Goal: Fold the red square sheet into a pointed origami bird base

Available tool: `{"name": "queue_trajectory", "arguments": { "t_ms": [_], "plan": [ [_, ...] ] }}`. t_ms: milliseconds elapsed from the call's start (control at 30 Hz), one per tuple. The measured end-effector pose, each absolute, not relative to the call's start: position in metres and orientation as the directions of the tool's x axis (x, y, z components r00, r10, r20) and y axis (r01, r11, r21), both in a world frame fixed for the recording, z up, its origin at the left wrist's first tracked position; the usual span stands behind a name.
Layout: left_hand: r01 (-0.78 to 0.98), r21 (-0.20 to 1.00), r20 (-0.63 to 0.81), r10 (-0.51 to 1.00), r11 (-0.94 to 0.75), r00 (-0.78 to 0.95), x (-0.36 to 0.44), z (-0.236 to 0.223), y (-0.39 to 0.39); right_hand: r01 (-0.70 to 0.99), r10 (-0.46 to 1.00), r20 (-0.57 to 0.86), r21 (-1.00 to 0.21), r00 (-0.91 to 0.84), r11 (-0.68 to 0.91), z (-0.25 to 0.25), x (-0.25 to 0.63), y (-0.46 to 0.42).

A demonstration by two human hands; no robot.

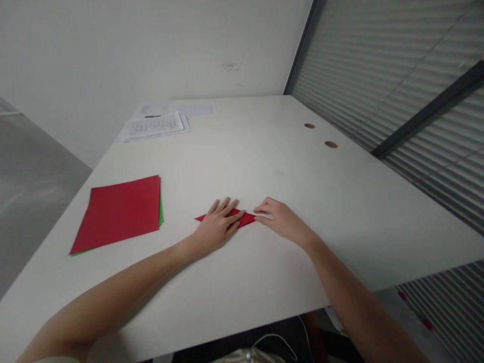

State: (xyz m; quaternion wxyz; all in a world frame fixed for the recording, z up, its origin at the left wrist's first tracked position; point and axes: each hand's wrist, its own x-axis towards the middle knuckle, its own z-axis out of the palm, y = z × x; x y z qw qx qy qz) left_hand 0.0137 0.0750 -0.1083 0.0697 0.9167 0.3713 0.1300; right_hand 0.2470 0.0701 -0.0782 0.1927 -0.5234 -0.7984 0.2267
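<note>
A small piece of folded red paper [247, 219] lies on the white table in front of me, narrowing to a point at its left and right ends. Across its left and middle part rests my left hand [220, 223], fingers spread and pressing it flat. At the right tip is my right hand [278, 216], thumb and fingers drawn together around or against the paper's point. The palm and part of the paper under my left hand are hidden.
Red sheets [121, 212] with green ones beneath form a stack at the left. Printed papers [155, 125] with a dark pen [153, 116] lie at the back left. Two round holes [331, 144] pierce the table [242, 156] near the window blinds [397, 65] on the right.
</note>
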Motion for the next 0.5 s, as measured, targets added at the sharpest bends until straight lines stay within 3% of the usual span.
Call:
{"name": "queue_trajectory", "arguments": {
  "t_ms": [200,500],
  "plan": [
    [0.664,0.241,0.190,0.706,-0.708,0.683,0.013,-0.109,0.077,0.857,0.879,0.113,-0.193,-0.464,0.477,-0.085,0.238,0.056],
    [0.656,0.258,0.239,0.705,-0.710,0.668,0.012,-0.117,0.084,0.880,0.877,0.209,-0.111,-0.433,0.461,-0.093,0.237,0.039]
  ]
}}
